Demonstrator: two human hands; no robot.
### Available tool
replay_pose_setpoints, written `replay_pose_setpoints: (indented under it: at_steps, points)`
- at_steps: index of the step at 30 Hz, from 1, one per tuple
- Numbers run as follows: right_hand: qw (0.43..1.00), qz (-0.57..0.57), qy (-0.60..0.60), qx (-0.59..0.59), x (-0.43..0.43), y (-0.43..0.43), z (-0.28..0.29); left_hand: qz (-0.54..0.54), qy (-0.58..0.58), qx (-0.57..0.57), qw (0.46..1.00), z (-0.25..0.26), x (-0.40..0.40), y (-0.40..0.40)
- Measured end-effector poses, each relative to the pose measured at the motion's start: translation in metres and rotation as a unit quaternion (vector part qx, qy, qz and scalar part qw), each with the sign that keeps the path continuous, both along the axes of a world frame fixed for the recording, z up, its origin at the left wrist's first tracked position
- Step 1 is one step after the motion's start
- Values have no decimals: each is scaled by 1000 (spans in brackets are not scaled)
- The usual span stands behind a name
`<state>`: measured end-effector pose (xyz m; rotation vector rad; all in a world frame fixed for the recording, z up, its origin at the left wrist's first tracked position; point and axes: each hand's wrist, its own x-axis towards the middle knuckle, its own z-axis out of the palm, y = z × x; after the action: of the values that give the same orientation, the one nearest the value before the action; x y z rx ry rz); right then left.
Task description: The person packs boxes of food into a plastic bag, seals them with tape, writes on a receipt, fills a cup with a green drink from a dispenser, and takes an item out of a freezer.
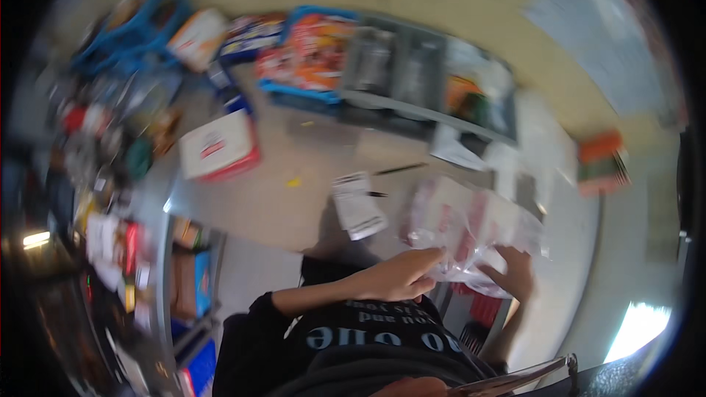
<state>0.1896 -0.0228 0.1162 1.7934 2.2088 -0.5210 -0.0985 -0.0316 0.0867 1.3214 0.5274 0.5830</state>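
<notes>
A clear plastic bag (469, 231) rests at the right of the metal counter's front edge. Inside it are two white-and-red boxes (441, 207), side by side. My left hand (397, 277) reaches across my body and holds the bag's near left edge between thumb and fingers. On the near right side, my right hand (513, 273) grips the plastic with thumb and fingers bent; blur hides its fingertips. A printed paper slip (358, 207) lies left of the bag, with a dark pen (400, 169) just beyond it.
Another white-and-red box (218, 146) stands on the counter (287, 209) at left. Behind are a blue basket of packets (317, 52) and a grey divided organizer (405, 102). Wrapped goods (105, 127) crowd the left side. Below the counter, a shelf holds cartons (190, 284).
</notes>
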Motion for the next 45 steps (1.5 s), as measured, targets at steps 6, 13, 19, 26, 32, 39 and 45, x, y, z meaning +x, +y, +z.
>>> replay_pose_setpoints:
  at_steps: [6,13,19,26,32,39,45]
  points:
    - [811,457,366,23,-366,98,-4,19,19,-1,1000,-115,-27,-40]
    - [812,533,194,135,-572,119,-173,96,32,179,979,-224,5,-76]
    - [850,340,375,-142,-438,99,-62,-128,-14,-139,982,-157,-46,-20]
    - [817,16,568,-100,-132,38,23,180,-83,-178,964,-90,-55,19]
    - [834,-328,375,-239,4,10,-82,-40,-186,-23,982,22,-10,1]
    - [969,-83,92,215,-25,8,-69,-106,-193,73,973,40,48,-23]
    - [949,175,-197,-176,86,4,38,259,21,-19,965,34,33,78]
